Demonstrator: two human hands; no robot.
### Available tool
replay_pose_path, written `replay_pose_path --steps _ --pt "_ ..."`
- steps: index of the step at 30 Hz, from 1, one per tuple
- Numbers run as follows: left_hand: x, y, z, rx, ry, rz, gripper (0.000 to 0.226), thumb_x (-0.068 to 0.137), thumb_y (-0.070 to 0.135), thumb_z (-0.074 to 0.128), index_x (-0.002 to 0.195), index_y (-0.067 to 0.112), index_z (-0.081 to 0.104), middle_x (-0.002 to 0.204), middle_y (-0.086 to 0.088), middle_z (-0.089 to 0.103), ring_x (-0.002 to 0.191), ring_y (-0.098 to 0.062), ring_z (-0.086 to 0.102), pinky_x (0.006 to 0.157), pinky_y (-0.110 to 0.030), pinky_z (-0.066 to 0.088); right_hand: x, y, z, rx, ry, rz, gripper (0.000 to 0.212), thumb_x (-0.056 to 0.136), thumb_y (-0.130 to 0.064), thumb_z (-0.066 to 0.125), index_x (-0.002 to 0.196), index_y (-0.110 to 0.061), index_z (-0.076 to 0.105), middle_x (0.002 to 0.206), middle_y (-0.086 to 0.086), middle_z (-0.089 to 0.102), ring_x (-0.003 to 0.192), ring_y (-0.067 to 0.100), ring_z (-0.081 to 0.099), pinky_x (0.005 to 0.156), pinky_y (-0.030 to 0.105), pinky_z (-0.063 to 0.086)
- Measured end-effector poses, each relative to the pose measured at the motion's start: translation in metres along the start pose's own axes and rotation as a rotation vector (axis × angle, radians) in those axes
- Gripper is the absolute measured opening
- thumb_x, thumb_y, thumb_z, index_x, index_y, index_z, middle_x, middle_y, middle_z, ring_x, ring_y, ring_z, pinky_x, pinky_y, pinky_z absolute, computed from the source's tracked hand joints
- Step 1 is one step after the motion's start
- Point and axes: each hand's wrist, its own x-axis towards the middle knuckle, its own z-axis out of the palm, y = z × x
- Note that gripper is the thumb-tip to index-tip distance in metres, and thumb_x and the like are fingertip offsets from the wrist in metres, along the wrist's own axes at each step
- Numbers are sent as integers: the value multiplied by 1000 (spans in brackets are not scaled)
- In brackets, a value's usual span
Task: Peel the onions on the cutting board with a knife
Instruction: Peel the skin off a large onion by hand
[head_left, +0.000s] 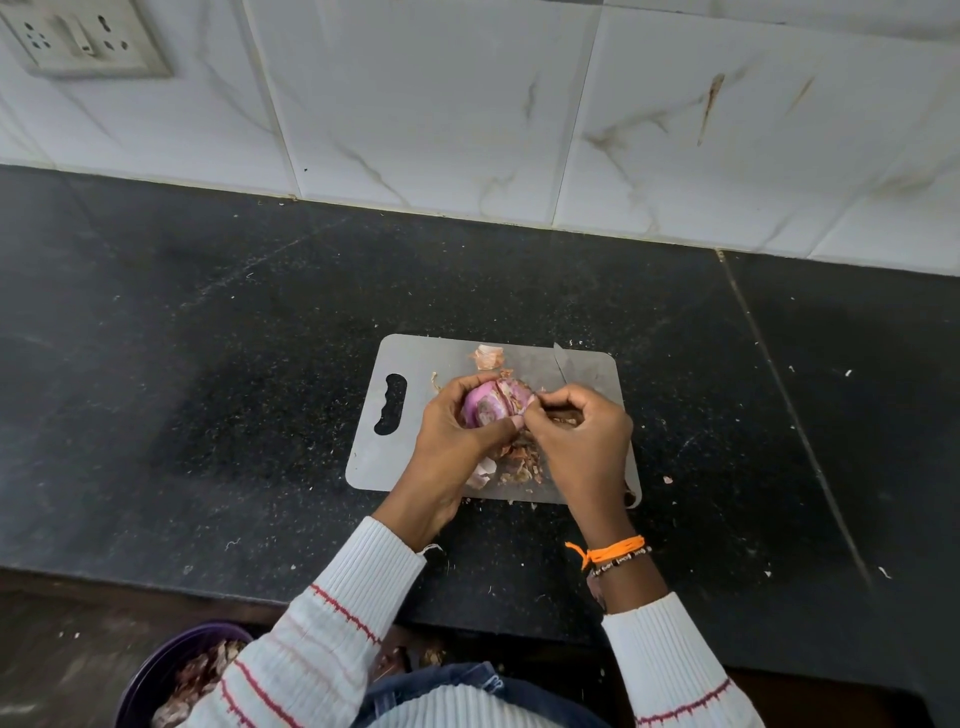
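A home kitchen here: black speckled stone surface (208, 338), white marble-look wall tiles (441, 104), a wall socket (83, 39), a cutting board (415, 358) strewn with onion skins (514, 467).

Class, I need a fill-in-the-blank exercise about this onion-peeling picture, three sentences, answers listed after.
1. The left hand holds a purple ____.
2. The right hand grips the knife while pinching the onion ____.
3. Loose peels lie on the grey cutting ____.

Answers: onion; skin; board
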Motion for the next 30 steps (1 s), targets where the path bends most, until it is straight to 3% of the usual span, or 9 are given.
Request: replay_pose_path --steps 2,5,8,12,14,16,21,25,30 --pt "2 -1 -1 -47 -10 -39 44 76 -7 69 116 6 57 101 -5 65 82 -10 67 67 -21 56 2 1 -1 52 -4 77 8 78 -4 70 72 -9 69 65 -7 64 61 1 62 58 11 48" --pt "5 -1 -6 -194 -65 -156 40 79 -4 65 116 7 58 96 -10 67 74 -12 66 71 -22 58 6 5 -2 321 -51 365 12 85 -5 63 77 -10 70 73 3 70 71 14 68 69 30 57" --pt "6 1 -7 -383 -150 -246 35 75 1 61 110 3 57 89 -12 67 72 -15 66 72 -25 58 10 9 -2 383 -66 457 29 92 -6 46 68 -15 59 71 3 63 72 22 60 73 41 53" --pt "5 4 -2 -505 -187 -289 12 86 -1 48 94 1 57 77 -10 69 65 -14 66 62 -22 57 7 5 -1 295 -73 362 34 98 -15 43 65 -9 51 65 7 52 66 19 48 65 41 45" --pt "7 1 -2 -471 -180 -263 25 81 0 54 107 -1 55 82 -12 68 66 -14 65 67 -23 58 5 1 -1 233 -62 272 30 95 -20 52 71 -4 54 67 11 56 63 17 50 62 40 45" --pt "9 -1 -4 -407 -160 -232 44 74 1 63 118 1 53 90 -13 67 71 -15 65 76 -27 57 5 -4 -1 204 -41 195 14 89 -20 63 78 -11 60 75 2 64 67 12 59 63 31 49" --pt "9 1 -2 -272 -62 -151 41 78 -8 63 115 7 56 94 -9 67 72 -13 66 71 -23 57 7 -8 -2 70 -26 25 10 76 -12 76 82 -15 69 81 -6 65 75 0 63 63 9 48" --pt "8 4 2 -211 -18 -98 46 76 -10 65 119 3 54 105 -14 64 87 -20 65 70 -24 58 7 -5 -1 -20 10 -74 6 76 -6 76 81 -9 73 77 -5 63 72 2 62 64 8 46" --pt "9 4 4 -163 23 -86 43 76 -7 68 115 4 56 104 -15 64 86 -20 65 71 -26 59 8 -4 4 -138 29 -119 2 80 -6 71 80 -7 69 80 -3 59 71 4 55 64 8 43"
